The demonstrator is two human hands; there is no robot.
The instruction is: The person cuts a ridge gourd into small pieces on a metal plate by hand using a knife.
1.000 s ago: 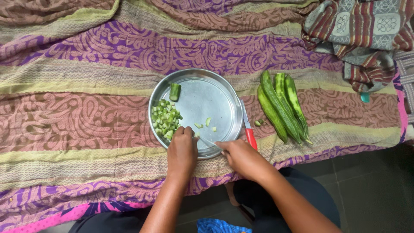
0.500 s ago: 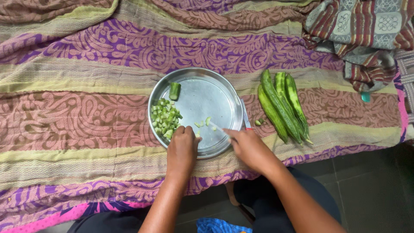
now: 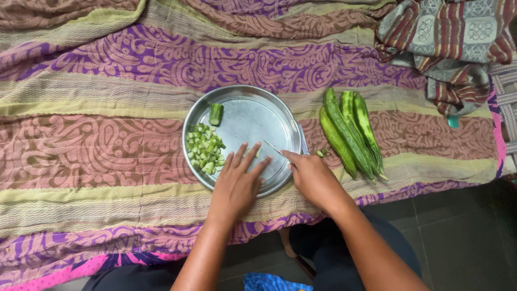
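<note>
Over the round steel plate (image 3: pixel 280 110), left hand (image 3: pixel 237 183) lying flat with fingers spread, pinning pale vegetable bits, right hand (image 3: pixel 315 178) clamped round a knife (image 3: pixel 273 146), keeping chopped green pieces (image 3: pixel 204 148) heaped aside.

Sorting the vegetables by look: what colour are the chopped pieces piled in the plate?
Pale to mid green, seen in the head view: chopped pieces in the plate.

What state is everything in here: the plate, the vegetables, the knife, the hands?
Plate: flat on the cloth, holding cut pieces.
Chopped pieces: heaped at the plate's left side.
Stub: uncut, lying apart from the heap.
Whole gourds: three, uncut, side by side right of the plate.
Knife: in the right hand, blade over the plate.
Left hand: fingers spread flat on the plate.
Right hand: closed on the knife.
Cloth: spread, wrinkled.
</note>
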